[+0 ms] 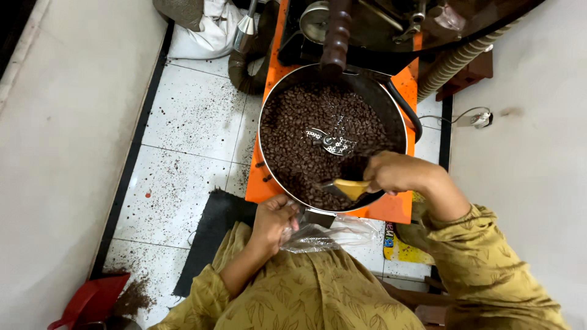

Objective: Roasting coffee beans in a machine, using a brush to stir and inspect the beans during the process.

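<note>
A round metal cooling tray (266, 116) on an orange machine is filled with dark roasted coffee beans (293, 140), with a metal stirring arm (330, 140) at its middle. My right hand (394, 172) holds a yellow scoop (353, 188) dipped into the beans at the tray's near edge. Just below the tray's near rim, my left hand (274, 221) grips the mouth of a clear plastic bag (327, 235). Both arms wear olive leaf-patterned sleeves.
The orange machine body (260, 183) stands on a white tiled floor (189, 122) littered with dark specks. A black mat (211, 229) lies near my feet, a red dustpan (92, 299) with grounds at bottom left. A ribbed hose (455, 61) runs upper right; walls close both sides.
</note>
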